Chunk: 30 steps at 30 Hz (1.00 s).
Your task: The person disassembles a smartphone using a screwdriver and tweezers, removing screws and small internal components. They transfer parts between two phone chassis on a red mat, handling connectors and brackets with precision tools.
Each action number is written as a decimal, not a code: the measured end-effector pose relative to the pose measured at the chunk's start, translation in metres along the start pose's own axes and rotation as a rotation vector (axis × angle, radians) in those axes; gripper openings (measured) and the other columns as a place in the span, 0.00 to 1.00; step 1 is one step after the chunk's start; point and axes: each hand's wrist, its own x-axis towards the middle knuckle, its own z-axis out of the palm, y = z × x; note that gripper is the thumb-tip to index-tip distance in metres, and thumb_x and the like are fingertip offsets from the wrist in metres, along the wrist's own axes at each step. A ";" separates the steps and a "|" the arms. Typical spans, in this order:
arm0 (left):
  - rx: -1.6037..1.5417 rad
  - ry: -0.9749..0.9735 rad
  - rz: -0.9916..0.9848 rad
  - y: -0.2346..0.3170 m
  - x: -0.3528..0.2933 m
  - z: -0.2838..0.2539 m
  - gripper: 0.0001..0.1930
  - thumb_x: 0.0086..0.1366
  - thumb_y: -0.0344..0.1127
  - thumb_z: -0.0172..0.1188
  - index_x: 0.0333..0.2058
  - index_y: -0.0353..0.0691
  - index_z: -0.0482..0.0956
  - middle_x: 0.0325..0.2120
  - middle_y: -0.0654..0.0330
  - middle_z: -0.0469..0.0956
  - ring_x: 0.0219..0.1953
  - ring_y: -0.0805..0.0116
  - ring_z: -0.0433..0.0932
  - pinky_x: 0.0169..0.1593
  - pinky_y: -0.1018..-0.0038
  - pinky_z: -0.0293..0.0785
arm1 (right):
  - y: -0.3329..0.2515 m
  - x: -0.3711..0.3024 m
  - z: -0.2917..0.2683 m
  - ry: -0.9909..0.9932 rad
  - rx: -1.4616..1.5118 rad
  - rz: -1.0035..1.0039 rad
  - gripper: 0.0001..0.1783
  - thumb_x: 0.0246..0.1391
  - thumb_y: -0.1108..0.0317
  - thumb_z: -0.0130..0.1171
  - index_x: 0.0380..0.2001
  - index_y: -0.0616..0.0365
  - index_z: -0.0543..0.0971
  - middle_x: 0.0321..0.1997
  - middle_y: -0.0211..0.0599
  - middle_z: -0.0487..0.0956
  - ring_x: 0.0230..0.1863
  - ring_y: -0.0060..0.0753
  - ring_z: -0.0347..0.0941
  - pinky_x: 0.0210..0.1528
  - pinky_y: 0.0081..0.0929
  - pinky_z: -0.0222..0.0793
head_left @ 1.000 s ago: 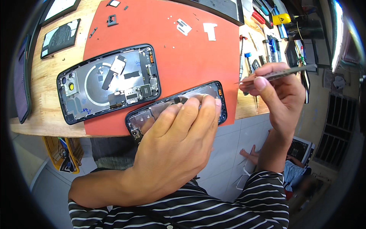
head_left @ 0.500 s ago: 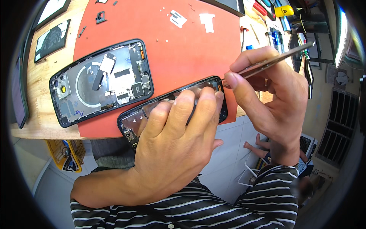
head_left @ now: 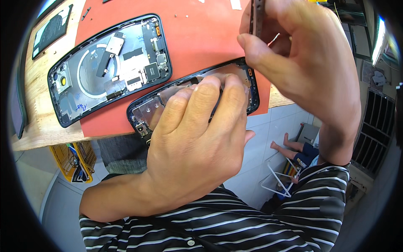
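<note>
My left hand spreads over an opened phone body at the mat's near edge. Its fingers press on the inside and the thumb sits along the near side, so much of the middle is covered. Dark tweezers are pinched in my right hand, above and beyond the phone's right end. They stand nearly upright in the picture, and their upper end is cut off by the frame. To the left lies a second opened phone body, with a loose metal-and-black part resting on its round coil area.
Beneath both phones is a red mat on a wooden table. A flat black battery lies at far left. Below the table edge are a yellow basket and, at right, another person's legs beside a white metal frame.
My right hand has lifted the tweezers from the phone's right end and swung them from slanting rightward to nearly upright. My left hand stays on the phone. The view has shifted slightly.
</note>
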 end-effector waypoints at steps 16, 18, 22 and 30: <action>0.009 0.040 0.012 -0.002 -0.001 0.005 0.33 0.47 0.46 0.77 0.52 0.35 0.85 0.55 0.53 0.77 0.53 0.52 0.74 0.52 0.59 0.70 | -0.010 0.002 -0.009 -0.064 -0.038 0.033 0.12 0.56 0.67 0.61 0.28 0.67 0.80 0.24 0.50 0.82 0.26 0.47 0.82 0.34 0.36 0.79; 0.014 0.037 0.019 -0.001 0.000 0.005 0.33 0.47 0.46 0.77 0.52 0.36 0.85 0.56 0.53 0.77 0.53 0.52 0.74 0.52 0.58 0.70 | -0.010 -0.005 -0.010 -0.034 -0.079 -0.021 0.12 0.56 0.66 0.61 0.27 0.68 0.80 0.23 0.52 0.82 0.26 0.49 0.81 0.34 0.38 0.78; 0.009 0.030 0.017 -0.001 0.000 0.003 0.33 0.47 0.45 0.77 0.52 0.36 0.85 0.55 0.53 0.77 0.54 0.52 0.74 0.52 0.58 0.70 | -0.015 0.001 -0.016 -0.055 -0.186 -0.048 0.14 0.55 0.65 0.61 0.25 0.68 0.80 0.23 0.55 0.80 0.26 0.54 0.80 0.34 0.41 0.78; -0.004 0.040 0.016 -0.001 0.002 0.004 0.32 0.49 0.44 0.77 0.53 0.37 0.84 0.53 0.55 0.76 0.55 0.53 0.74 0.54 0.56 0.70 | -0.022 0.034 -0.026 -0.226 -0.169 0.138 0.17 0.54 0.63 0.62 0.21 0.68 0.79 0.21 0.56 0.79 0.26 0.55 0.81 0.34 0.43 0.77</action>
